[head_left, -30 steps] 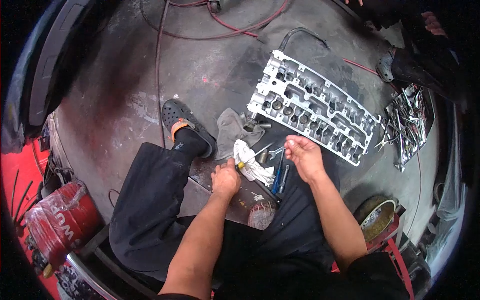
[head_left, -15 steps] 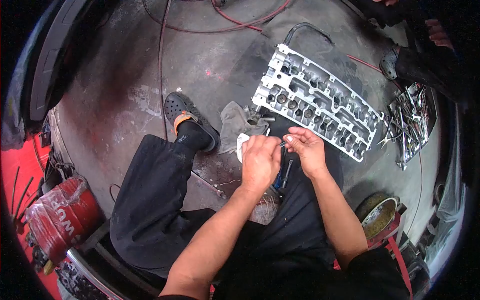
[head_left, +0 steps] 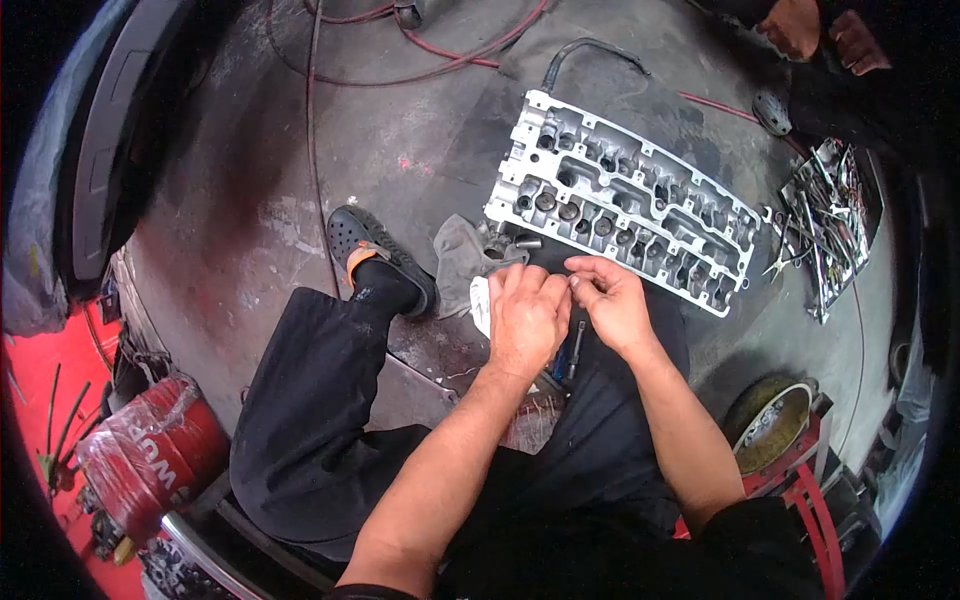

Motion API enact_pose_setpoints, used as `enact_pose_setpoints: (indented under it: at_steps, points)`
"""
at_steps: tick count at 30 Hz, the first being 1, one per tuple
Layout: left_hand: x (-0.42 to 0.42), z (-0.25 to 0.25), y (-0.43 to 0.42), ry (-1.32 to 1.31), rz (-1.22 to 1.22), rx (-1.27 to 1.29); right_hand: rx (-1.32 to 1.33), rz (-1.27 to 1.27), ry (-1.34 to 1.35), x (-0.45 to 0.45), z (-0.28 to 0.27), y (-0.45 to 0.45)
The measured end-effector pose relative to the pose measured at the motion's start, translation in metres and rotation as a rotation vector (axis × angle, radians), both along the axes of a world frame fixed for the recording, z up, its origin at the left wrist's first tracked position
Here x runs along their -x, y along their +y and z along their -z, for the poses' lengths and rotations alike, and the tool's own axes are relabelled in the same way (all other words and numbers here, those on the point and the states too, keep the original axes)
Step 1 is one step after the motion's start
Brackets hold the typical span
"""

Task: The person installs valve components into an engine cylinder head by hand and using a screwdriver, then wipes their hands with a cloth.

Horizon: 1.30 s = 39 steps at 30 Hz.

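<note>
My left hand (head_left: 528,312) is closed, knuckles up, with its fingertips hidden beneath it. A white cloth (head_left: 480,306) shows at its outer side; whether the hand grips it I cannot tell. Just beside it, my right hand (head_left: 612,305) pinches thumb against forefinger at the left fingertips, on something too small to name. Beyond both hands an aluminium cylinder head (head_left: 625,200) lies on the floor, its bores and valve pockets facing up. A grey rag (head_left: 458,258) with a metal part (head_left: 500,240) on it lies left of the head. A socket tool (head_left: 577,350) lies below the hands.
At right, a tray (head_left: 825,300) holds many metal tools, and a round bowl (head_left: 775,425) stands lower down. A red wrapped drum (head_left: 155,440) is at left. A red hose (head_left: 450,70) crosses the floor behind. Another person's hand (head_left: 860,45) appears at top right.
The view has shifted slightly. My hands stay together, the right fingers now closer to the left; the thin piece seen between them earlier is now mostly hidden. The other person's hands have moved.
</note>
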<state>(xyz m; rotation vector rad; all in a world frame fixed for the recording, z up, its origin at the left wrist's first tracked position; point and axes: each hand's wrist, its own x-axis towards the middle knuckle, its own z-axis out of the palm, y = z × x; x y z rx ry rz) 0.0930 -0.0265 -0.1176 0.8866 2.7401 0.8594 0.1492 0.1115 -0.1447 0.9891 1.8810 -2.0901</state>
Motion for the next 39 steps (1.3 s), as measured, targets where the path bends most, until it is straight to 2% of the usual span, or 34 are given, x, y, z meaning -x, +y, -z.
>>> enact_pose_setpoints:
  at_steps: [6, 8, 11, 14, 17, 21, 23, 24, 26, 32, 34, 39]
  points:
    - [0.005, 0.004, 0.010, 0.050, 0.090, 0.054, -0.120, -0.065, -0.045, 0.001, 0.000, 0.010]
    - [0.007, 0.005, 0.013, 0.048, 0.086, 0.040, -0.269, -0.118, 0.016, 0.005, -0.014, 0.011]
    - [0.007, 0.006, 0.017, -0.037, 0.064, 0.095, -0.326, -0.131, -0.016, 0.008, -0.023, 0.011]
    - [0.007, 0.013, 0.021, -0.134, -0.068, 0.087, -0.392, -0.106, 0.025, 0.006, -0.021, 0.008]
    - [0.008, 0.018, 0.022, -0.229, -0.148, -0.002, -0.363, -0.067, 0.045, 0.003, -0.018, 0.008]
    - [0.009, 0.012, 0.025, -0.119, -0.051, 0.044, -0.341, -0.052, 0.012, -0.001, -0.005, 0.009]
    - [0.007, 0.012, 0.027, -0.082, -0.036, 0.047, 0.022, 0.180, 0.060, -0.008, 0.020, 0.005]
    - [0.006, 0.014, 0.028, -0.100, -0.096, -0.014, 0.022, 0.181, 0.060, -0.008, 0.019, 0.008]
    - [0.006, 0.017, 0.030, -0.119, -0.154, -0.076, 0.342, 0.226, -0.017, -0.007, 0.014, 0.013]
    - [0.007, 0.015, 0.032, -0.241, -0.251, -0.141, 0.327, 0.256, 0.031, -0.008, 0.012, 0.009]
    - [0.007, 0.014, 0.032, -0.356, -0.311, -0.156, 0.344, 0.257, 0.016, -0.008, 0.014, 0.008]
    - [0.009, 0.018, 0.031, -0.212, -0.252, -0.090, 0.402, 0.248, 0.043, -0.007, 0.022, 0.005]
